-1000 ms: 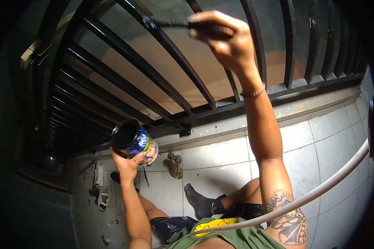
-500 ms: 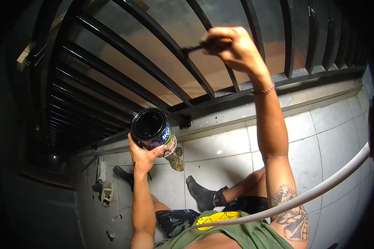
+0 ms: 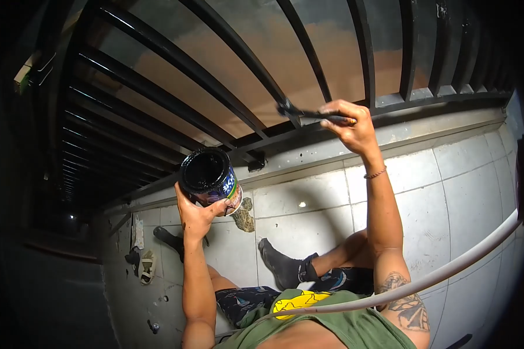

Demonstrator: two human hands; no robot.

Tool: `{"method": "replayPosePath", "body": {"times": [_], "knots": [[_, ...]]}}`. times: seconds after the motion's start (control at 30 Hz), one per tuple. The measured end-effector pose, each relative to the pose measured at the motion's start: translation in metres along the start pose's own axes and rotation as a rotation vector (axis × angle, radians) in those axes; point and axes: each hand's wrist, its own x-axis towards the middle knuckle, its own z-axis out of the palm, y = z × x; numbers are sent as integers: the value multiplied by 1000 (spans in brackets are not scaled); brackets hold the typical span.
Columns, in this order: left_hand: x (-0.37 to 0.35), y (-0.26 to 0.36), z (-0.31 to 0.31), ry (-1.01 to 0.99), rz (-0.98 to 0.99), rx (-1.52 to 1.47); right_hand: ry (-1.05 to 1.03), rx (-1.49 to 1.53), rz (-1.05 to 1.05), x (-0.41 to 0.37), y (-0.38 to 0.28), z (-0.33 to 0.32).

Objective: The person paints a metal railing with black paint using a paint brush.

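Observation:
My left hand (image 3: 197,216) is closed round the lower side of a paint can (image 3: 230,189), tilted so its open mouth shows. Black paint coats the can's rim and inside. In my right hand (image 3: 352,128) is a paintbrush (image 3: 308,113), pinched by its dark handle. Its black bristles point left and meet a bar (image 3: 247,55) of the black metal railing, near the bar's lower end. The bristles are slightly blurred. Bars on the left shine more than those on the far right.
Below the railing runs a pale ledge (image 3: 326,148) with dark spots. A rag-like patterned piece (image 3: 244,220) lies on the white tiled floor (image 3: 308,203) under the can. A sandal (image 3: 148,267) lies at the left. A pale hose or cable (image 3: 448,267) crosses in front of my right arm.
My right hand has come down and toward me with the paintbrush, its bristles now lower along the railing bar. My left hand still holds the paint can in nearly the same place.

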Motion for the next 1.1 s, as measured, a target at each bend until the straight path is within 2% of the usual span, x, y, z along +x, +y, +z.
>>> {"method": "replayPosePath", "body": {"times": [0.07,0.13,0.2,0.27,0.33,0.4,0.47,0.5,0.53,0.6,0.7,0.73,0.8,0.83,0.87,0.97,1.0,1.1], "knots": [[-2,-3,-2,1,1,38,-136,-192,157,-14,11,-9],[-2,-5,0,-3,12,8,-85,-139,71,-13,5,-9],[-1,-4,3,-11,-1,5,-45,-162,-100,7,3,-6],[-2,-3,2,-22,-14,8,-155,-286,-174,35,-4,-5],[-2,-4,0,-10,13,12,-183,-195,-267,59,-7,8],[-1,0,-1,-6,15,10,-177,-109,-216,69,-18,9],[1,0,-1,2,15,11,32,27,-240,69,-24,0],[1,-2,-2,2,20,27,124,136,-324,68,-27,-4],[1,-2,-3,2,24,45,138,52,-406,64,-30,-10],[0,0,-2,-7,-3,27,90,-68,-381,56,-24,-10],[0,-1,-1,-27,12,15,-53,22,-122,37,1,-7],[1,-1,0,-28,11,9,-119,-4,-110,29,5,-5],[-1,-2,0,-34,1,30,-213,-120,85,13,10,-6],[-1,-5,1,-32,-6,32,-289,-144,115,10,17,-7],[-3,-5,1,-37,-11,32,-289,-144,122,8,21,-8],[-2,-6,5,-40,17,26,-216,-225,-60,23,7,-18],[-2,-6,5,-55,10,32,-268,-343,-78,33,4,-19],[-3,1,6,-64,11,28,-342,-299,-227,44,8,2]]}}
